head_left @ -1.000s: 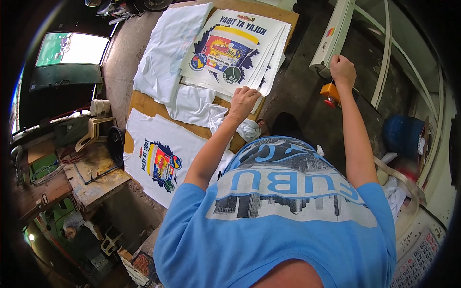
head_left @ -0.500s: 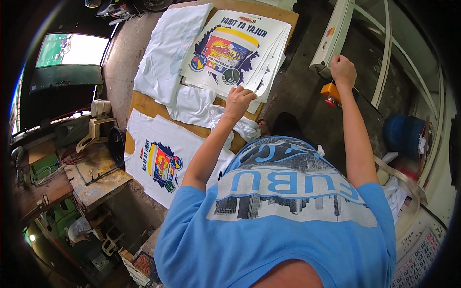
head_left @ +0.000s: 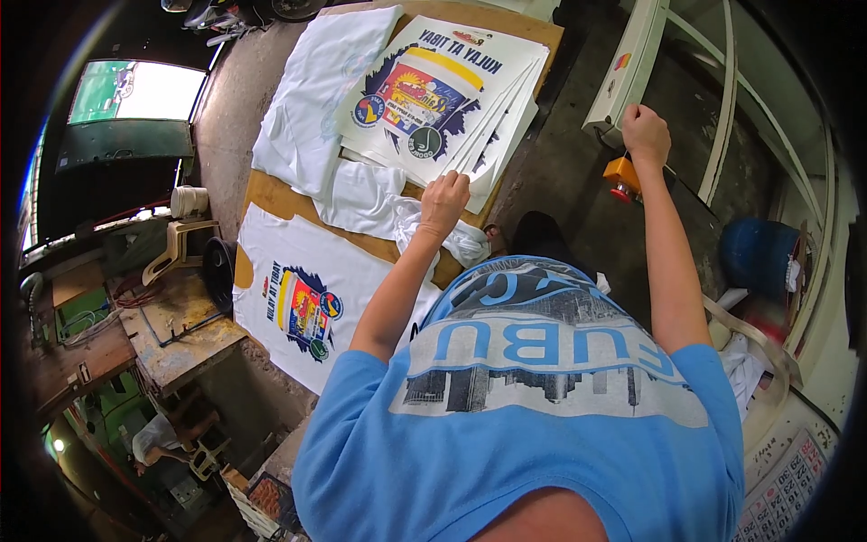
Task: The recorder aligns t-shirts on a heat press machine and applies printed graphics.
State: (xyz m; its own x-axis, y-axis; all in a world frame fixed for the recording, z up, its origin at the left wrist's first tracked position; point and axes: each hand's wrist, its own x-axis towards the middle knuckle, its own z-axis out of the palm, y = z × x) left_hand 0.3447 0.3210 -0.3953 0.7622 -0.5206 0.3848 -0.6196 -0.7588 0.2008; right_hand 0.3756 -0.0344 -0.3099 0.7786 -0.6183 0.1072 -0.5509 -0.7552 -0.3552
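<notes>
The person's left forearm slants up and rightward from left of the frame's middle, its wrist roughly in line; the left hand, just above the centre, is back upward with bent fingers, their tips hard to make out; the right forearm rises almost upright on the right of the frame; the right hand, upper right, is curled into a fist, knuckles uppermost.

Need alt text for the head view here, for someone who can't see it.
A person's left hand is at the near edge of printed sheets stacked on a table; the right hand is curled beside a pale beam. White cloth and a printed shirt lie left of the sheets.
</notes>
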